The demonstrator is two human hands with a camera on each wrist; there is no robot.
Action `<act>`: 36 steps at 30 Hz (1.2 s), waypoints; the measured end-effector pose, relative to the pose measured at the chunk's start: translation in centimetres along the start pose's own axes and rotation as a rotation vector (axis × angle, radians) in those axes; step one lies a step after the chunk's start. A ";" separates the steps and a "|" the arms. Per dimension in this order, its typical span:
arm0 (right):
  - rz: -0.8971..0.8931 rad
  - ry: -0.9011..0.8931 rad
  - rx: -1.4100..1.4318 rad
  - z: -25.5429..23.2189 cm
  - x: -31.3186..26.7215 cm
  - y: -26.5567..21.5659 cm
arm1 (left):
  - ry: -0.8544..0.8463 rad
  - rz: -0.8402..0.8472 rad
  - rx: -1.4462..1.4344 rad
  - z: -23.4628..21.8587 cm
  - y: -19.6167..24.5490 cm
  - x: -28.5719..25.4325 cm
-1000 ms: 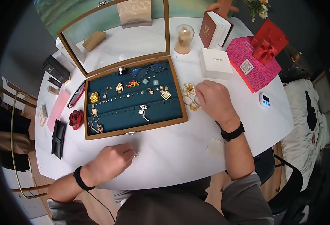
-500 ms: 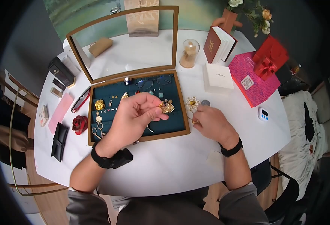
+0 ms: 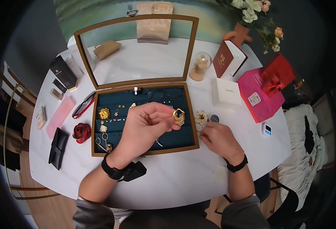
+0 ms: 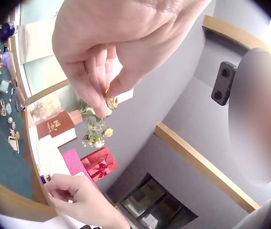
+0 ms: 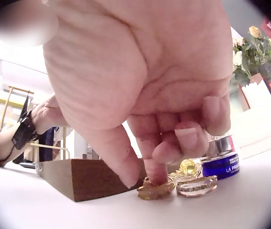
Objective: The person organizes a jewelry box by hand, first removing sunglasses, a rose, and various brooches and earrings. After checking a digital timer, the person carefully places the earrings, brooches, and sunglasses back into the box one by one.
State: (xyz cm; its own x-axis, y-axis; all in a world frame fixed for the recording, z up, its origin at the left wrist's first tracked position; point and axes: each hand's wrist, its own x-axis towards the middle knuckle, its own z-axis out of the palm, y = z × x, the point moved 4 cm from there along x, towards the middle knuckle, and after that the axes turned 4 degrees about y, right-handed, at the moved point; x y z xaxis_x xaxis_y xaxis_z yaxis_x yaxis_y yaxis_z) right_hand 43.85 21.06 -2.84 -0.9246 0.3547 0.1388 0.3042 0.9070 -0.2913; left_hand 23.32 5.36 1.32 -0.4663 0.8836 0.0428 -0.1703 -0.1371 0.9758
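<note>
My left hand (image 3: pixel 143 128) pinches a gold hoop earring (image 3: pixel 179 116) between thumb and fingers, raised above the right part of the jewellery box (image 3: pixel 197 141); the left wrist view shows the earring (image 4: pixel 110 101) at the fingertips. On the table right of the box, my right hand (image 3: pixel 223 141) reaches down. In the right wrist view its index finger touches a gold hoop (image 5: pixel 155 191), while the thumb is apart from that finger. Beside that hoop lies a stone-set one (image 5: pixel 196 186), with a gold flower piece (image 5: pixel 188 167) behind.
The box's glass lid (image 3: pixel 195 42) stands raised. Right of the box are a blue jar (image 5: pixel 221 164), a white box (image 3: pixel 227 92), a glass dome (image 3: pixel 200 66) and a red book (image 3: pixel 224 60). A red rose (image 3: pixel 82 132) and black case (image 3: pixel 58 147) lie to its left.
My left hand has risen from the table in front of the box to above its right part, holding the earring. The right hand has shifted slightly toward me, and the head view has tilted upward.
</note>
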 end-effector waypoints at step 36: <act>-0.125 0.550 0.579 -7.0 7.6 -13.6 | -0.072 0.128 0.079 -3.2 4.9 -0.1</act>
State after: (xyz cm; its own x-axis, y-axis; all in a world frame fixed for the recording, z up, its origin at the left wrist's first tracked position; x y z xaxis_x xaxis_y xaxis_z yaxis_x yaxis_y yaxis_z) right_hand 34.26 13.04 8.84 -0.6532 0.4561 0.6044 -0.1005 0.7389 -0.6662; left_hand 19.72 3.19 5.38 -0.4158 0.8914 0.1806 -0.0429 -0.2176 0.9751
